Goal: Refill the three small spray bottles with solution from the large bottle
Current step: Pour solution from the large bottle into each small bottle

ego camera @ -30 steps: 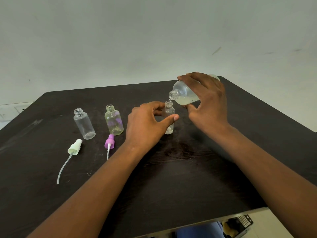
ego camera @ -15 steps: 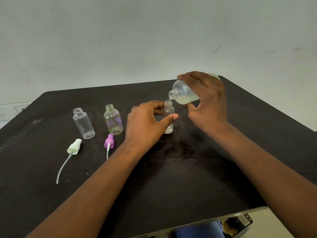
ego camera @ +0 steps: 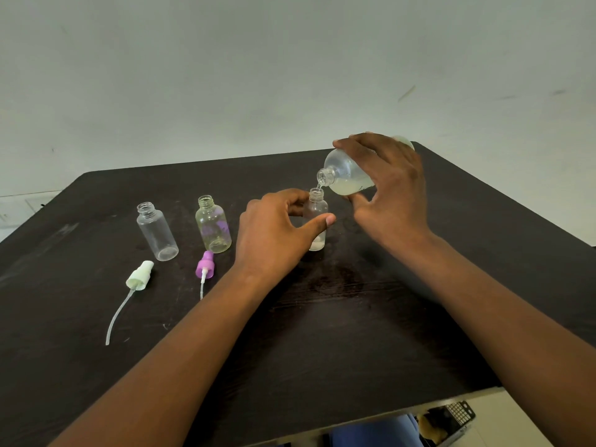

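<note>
Where fingers wrap, large bottle (ego camera: 346,177) half-hidden.

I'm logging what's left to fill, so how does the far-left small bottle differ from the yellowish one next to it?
The far-left bottle is colourless with straight sides; the yellowish bottle is tinted, rounder in the shoulder, and shows purple patches. The far-left bottle looks empty, while the yellowish one seems to hold a little pale liquid at its base, though that is hard to confirm. Both stand upright and uncapped on the table, untouched by either hand.
</note>
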### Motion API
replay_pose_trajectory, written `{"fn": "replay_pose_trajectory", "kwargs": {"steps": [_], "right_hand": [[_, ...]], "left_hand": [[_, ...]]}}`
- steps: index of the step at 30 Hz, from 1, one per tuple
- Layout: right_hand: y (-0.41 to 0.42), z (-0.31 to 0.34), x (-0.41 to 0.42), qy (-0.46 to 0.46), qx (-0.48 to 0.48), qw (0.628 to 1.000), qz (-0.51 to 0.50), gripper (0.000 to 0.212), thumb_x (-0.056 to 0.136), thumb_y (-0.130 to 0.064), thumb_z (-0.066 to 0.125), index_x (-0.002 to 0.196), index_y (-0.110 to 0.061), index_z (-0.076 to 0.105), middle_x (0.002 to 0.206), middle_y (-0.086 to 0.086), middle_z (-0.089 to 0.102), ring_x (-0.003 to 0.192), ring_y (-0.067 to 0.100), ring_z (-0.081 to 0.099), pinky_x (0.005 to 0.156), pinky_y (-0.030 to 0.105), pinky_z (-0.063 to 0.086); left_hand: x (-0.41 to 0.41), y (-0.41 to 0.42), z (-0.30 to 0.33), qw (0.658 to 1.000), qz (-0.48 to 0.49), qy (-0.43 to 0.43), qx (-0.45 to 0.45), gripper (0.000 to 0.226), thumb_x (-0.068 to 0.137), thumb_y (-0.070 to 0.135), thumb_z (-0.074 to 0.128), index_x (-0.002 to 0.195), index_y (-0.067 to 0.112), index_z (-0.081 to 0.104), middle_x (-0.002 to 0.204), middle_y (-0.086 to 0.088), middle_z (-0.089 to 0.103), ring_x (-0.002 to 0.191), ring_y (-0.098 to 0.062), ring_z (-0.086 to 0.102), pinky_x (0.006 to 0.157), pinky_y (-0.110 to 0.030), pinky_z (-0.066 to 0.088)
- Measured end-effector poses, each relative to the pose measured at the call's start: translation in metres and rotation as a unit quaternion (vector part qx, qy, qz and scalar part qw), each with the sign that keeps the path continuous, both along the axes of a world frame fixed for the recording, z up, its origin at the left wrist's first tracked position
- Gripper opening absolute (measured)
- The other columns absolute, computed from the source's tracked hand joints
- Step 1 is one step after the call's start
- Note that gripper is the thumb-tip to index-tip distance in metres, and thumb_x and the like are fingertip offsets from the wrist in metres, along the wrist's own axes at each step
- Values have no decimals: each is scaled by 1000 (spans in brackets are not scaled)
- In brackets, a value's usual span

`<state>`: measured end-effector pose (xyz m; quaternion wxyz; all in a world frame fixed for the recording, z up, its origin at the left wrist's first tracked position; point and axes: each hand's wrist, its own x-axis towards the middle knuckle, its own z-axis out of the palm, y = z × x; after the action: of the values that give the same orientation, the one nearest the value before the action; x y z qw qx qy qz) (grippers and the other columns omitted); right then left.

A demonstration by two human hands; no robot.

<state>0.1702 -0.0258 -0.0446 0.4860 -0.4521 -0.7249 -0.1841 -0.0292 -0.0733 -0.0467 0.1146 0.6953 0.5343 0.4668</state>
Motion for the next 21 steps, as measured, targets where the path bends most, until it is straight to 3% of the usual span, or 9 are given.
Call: {"fn": "replay_pose_trajectory", "kwargs": {"steps": [21], "right_hand": [[-1,0,0,10,-2,1000,-2,78,69,-1,86,140,-27,67,139,-2,66,131,24,60,114,41,39]], "left_hand": [[1,0,-1,1000,3,-2,10,52,81,56,86,120,23,79,106,13,80,99,7,72,93,-31,62]]}}
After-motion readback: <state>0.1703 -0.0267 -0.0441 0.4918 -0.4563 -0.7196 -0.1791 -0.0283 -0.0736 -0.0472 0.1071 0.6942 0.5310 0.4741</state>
